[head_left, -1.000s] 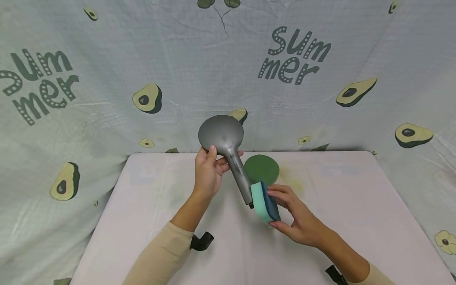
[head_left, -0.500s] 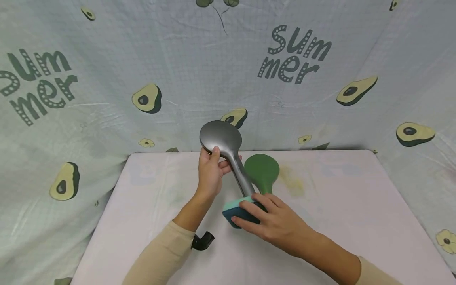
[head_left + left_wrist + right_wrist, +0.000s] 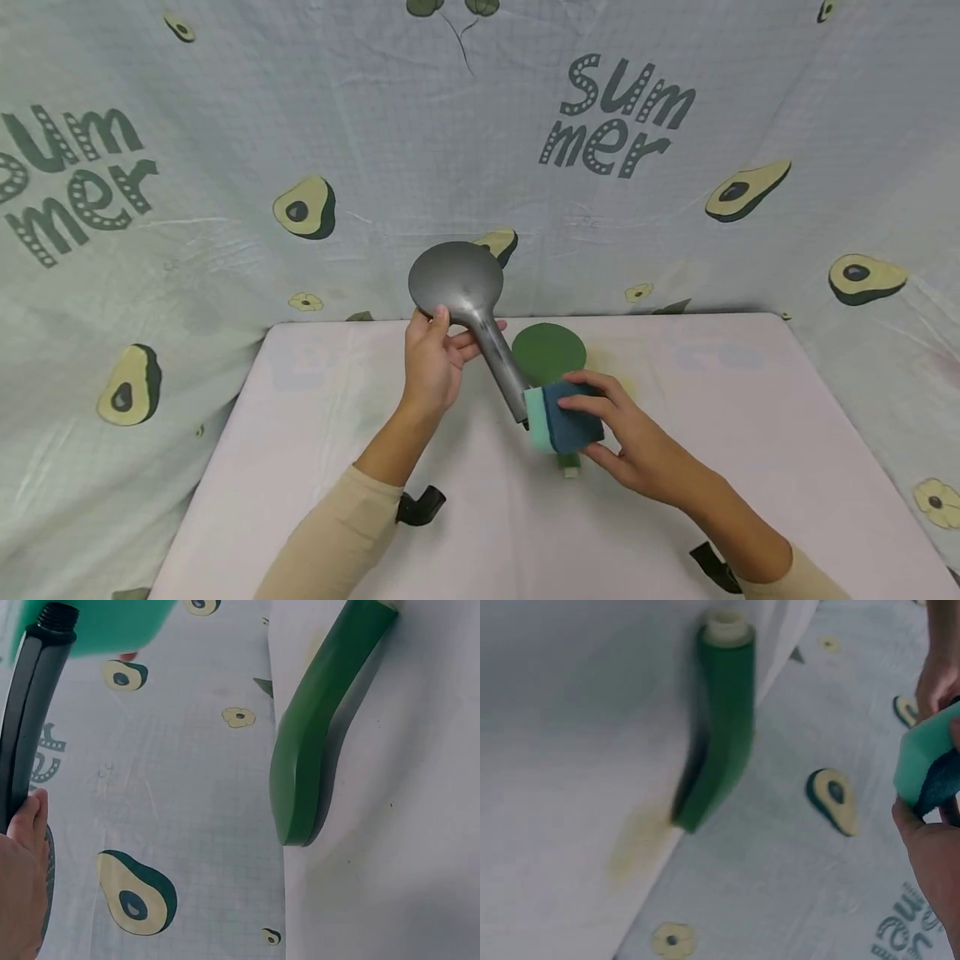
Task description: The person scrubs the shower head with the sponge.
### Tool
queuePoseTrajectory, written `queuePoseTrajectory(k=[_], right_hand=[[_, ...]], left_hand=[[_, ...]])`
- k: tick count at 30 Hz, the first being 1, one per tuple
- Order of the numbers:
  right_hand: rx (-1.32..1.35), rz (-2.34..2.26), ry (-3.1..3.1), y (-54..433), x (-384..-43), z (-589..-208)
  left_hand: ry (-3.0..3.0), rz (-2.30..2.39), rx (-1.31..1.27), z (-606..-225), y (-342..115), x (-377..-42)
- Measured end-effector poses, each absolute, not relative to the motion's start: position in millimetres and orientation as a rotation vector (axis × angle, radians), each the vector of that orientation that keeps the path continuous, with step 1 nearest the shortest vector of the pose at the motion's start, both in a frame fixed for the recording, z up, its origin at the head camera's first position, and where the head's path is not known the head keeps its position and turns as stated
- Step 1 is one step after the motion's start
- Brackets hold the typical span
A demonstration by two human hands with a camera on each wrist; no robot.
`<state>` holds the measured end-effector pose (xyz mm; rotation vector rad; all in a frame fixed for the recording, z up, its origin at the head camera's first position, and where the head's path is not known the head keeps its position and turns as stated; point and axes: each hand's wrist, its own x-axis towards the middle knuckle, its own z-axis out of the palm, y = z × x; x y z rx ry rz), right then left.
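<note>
My left hand (image 3: 433, 362) holds a grey shower head (image 3: 457, 279) up above the table, near where its round head meets the handle. The handle slants down to the right; its black threaded end (image 3: 57, 618) shows in the left wrist view. With fingers and thumb, my right hand (image 3: 637, 446) pinches a sponge (image 3: 576, 417), light green on one side and dark blue on the other. The sponge's light side is at the lower end of the handle. Behind it a green shower head (image 3: 547, 348) lies on the table, partly hidden by the sponge.
The pale table (image 3: 315, 433) ends at the back against a hanging cloth (image 3: 420, 150) printed with avocados and lettering. A yellowish stain (image 3: 637, 836) marks the tabletop beside the green shower head. Black wrist mounts (image 3: 422, 506) stick out from the forearms.
The sponge has gone from the right of the handle's end to below it, then back to the right side. The grey shower head dipped slightly and rose again in my left hand.
</note>
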<state>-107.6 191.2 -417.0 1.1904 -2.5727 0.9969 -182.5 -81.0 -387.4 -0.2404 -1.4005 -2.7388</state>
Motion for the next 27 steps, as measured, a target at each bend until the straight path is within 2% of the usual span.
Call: queuePoseTrajectory(k=[4,14,19,27], right_hand=[[1.196,0.992,-2.514,194.7,-109.1,-422.2],[1.219,0.474,-2.315,165.1,-96.6,-403.9],[1.219,0.504,-2.21,151.7,-90.6,-405.6],[1.249,0.496,-1.901,144.4,-101.7,-426.7]], left_hand=[[-1.385,-2.752,-0.233,-388.8,-80.5,-183.0],[-1.453,-2.748,-0.129,-396.8,-79.3,-186.1],[-1.447,-2.765,-0.024,-400.3,-80.9,-185.9],[-1.423,-2.824,0.039,-402.2,-84.9,-184.6]])
